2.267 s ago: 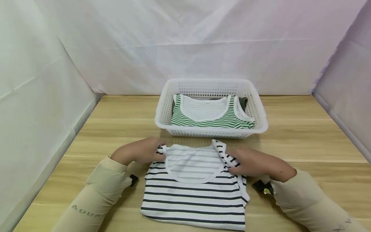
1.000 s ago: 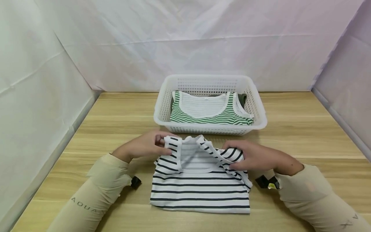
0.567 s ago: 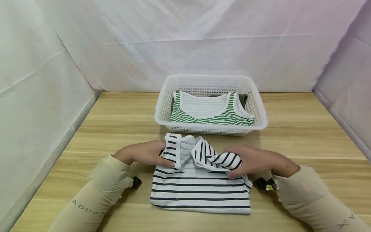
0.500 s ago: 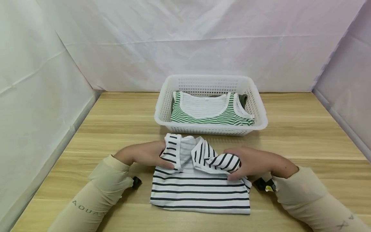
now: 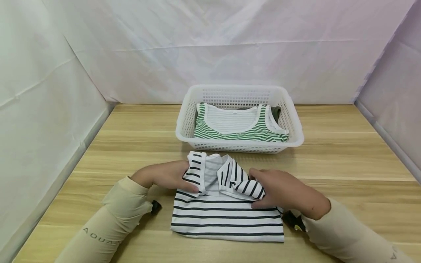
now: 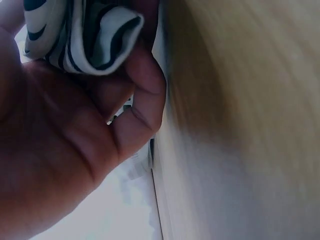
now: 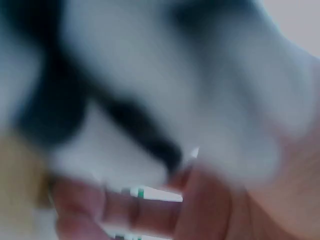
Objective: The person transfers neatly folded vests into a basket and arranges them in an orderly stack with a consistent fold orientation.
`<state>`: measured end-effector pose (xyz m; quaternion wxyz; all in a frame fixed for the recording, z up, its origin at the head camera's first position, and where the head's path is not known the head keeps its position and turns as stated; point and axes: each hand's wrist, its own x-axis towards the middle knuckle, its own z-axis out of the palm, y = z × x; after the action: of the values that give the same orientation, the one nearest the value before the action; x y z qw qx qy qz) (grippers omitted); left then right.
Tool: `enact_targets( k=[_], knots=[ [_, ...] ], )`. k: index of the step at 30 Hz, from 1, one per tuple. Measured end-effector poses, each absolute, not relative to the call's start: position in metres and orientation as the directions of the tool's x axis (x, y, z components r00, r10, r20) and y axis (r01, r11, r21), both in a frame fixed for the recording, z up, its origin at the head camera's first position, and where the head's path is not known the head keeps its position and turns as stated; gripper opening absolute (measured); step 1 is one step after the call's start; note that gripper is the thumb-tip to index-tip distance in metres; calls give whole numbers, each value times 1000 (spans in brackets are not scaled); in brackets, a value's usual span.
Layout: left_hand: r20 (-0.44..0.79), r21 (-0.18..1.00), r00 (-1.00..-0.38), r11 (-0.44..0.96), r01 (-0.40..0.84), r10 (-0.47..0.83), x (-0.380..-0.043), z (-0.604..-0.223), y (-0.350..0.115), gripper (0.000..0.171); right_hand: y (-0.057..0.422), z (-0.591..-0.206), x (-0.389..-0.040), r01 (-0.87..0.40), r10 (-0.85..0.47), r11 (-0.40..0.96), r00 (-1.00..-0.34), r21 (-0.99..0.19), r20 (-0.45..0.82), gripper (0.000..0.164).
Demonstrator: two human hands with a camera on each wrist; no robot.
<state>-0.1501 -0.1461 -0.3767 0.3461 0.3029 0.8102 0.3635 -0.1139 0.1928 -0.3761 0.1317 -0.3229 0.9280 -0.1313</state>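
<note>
A white tank top with black stripes (image 5: 227, 219) lies on the table, its upper part bunched and its two shoulder sides turned inward. My left hand (image 5: 169, 176) holds its left side, thumb on top; in the left wrist view the curled fingers (image 6: 145, 110) are under the folded fabric (image 6: 100, 45), close to the tabletop. On the other side, my right hand (image 5: 283, 190) grips the folded-over right side between thumb and fingers. Blurred striped cloth (image 7: 135, 75) fills most of the right wrist view, with bent fingers (image 7: 120, 205) below it.
Just behind the tank top stands a white plastic basket (image 5: 240, 147). In it lie a folded green-striped tank top (image 5: 236, 136) and a dark green cloth (image 5: 275, 112). White sheets (image 5: 230, 47) hang at the back and both sides of the wooden table (image 5: 338, 153).
Both shoulder sides of the black-striped tank top have been turned inward, the right one farthest. Most recently my right hand has shifted slightly left with its fold; the left hand has barely moved.
</note>
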Motion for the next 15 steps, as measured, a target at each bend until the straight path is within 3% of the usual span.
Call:
enact_targets(
  k=[7, 11, 15],
  knots=[
    [-341, 796, -582, 556, 240, 739, -149, -376, -145, 28, 180, -376, -104, -561, -581, 807, -811, -183, -74, 60],
    [-345, 788, -589, 566, 241, 731, -148, -376, -145, 28, 182, -374, -106, -551, -571, 812, -818, -190, -66, 65],
    [-348, 780, -592, 575, 247, 727, -148, -376, -145, 27, 186, -373, -111, -523, -547, 824, -835, -219, -65, 53]
  ],
)
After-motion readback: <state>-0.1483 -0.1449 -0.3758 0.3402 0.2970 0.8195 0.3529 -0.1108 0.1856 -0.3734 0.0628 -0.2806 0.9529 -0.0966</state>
